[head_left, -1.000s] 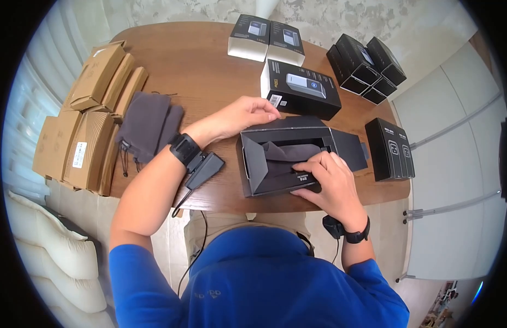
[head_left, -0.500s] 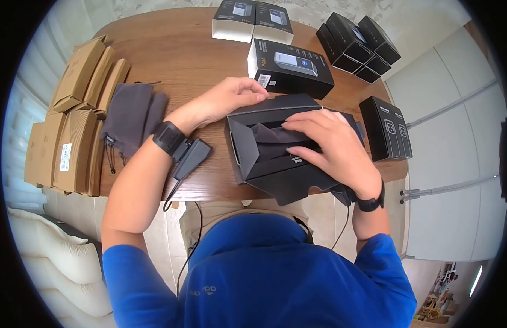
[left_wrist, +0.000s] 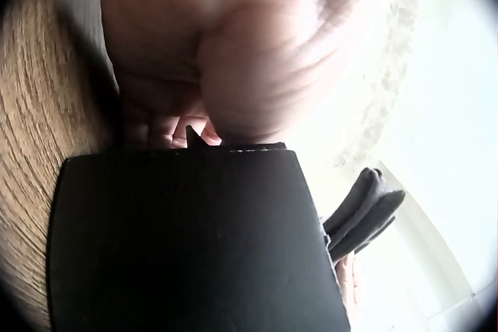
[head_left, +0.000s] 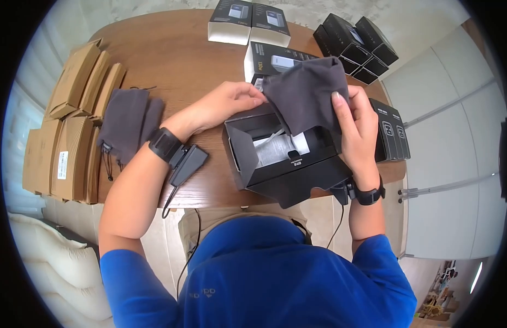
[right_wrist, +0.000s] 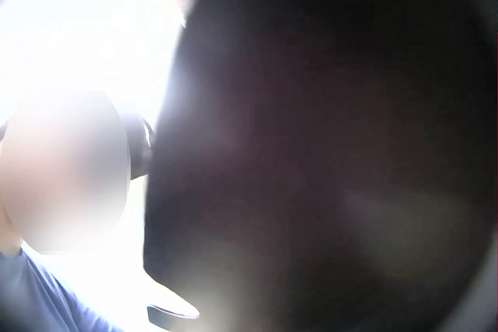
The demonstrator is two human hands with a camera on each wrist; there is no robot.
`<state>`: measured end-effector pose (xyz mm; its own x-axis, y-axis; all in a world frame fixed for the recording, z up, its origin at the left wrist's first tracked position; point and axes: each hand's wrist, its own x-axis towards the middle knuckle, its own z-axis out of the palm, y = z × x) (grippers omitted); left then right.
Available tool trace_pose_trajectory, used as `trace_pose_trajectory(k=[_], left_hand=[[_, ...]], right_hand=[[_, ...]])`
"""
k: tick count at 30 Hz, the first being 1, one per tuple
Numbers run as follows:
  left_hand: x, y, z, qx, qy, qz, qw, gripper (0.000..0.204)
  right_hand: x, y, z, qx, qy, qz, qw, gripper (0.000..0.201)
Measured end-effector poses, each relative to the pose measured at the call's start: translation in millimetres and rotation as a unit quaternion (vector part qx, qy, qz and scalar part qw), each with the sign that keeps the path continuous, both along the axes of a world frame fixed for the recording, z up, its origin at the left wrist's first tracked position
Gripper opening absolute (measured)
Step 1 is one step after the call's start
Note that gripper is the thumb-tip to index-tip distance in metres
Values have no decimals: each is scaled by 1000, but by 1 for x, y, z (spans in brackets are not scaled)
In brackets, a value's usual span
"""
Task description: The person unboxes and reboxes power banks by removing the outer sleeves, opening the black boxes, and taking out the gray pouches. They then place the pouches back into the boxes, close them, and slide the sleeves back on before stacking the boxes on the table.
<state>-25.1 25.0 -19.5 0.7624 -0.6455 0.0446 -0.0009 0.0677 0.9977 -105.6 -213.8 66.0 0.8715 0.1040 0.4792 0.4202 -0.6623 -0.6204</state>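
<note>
My right hand (head_left: 358,126) grips a dark grey cloth pouch (head_left: 308,95) by its right side, thumb in front, raised above an unfolded-top black box (head_left: 313,177). In the right wrist view dark cloth (right_wrist: 327,137) fills most of the picture. Inside the box, white paper and clear plastic (head_left: 281,148) show under the pouch. Behind the box's back left corner rests my left hand (head_left: 223,106), its fingers loosely bent near the edge. From the left wrist, the palm (left_wrist: 249,59) appears right at the box's rim, most fingers hidden.
Two similar grey pouches (head_left: 128,117) lie to the left, beside stacked brown cartons (head_left: 68,142). A printed black box (head_left: 259,60) stands behind the pouch, with white-sided boxes (head_left: 230,30) farther back. More black boxes (head_left: 352,46) stand at the back right and right edge (head_left: 393,131).
My right hand has lifted the grey pouch up out of the black box, baring paper and plastic inside. A front flap has folded outward. The left hand has stayed by the back left corner.
</note>
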Motion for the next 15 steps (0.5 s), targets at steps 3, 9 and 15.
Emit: trace_pose_trajectory(k=[3, 9, 15], left_hand=[[1, -2, -4, -13, -17, 12, 1000, 27], [5, -5, -10, -3, -145, 41, 989, 25], [14, -11, -22, -12, -126, 54, 990, 26]], right_hand=[[3, 2, 8, 121, 21, 54, 991, 18], [6, 25, 57, 73, 17, 115, 991, 14], [30, 87, 106, 101, 27, 254, 962, 22]])
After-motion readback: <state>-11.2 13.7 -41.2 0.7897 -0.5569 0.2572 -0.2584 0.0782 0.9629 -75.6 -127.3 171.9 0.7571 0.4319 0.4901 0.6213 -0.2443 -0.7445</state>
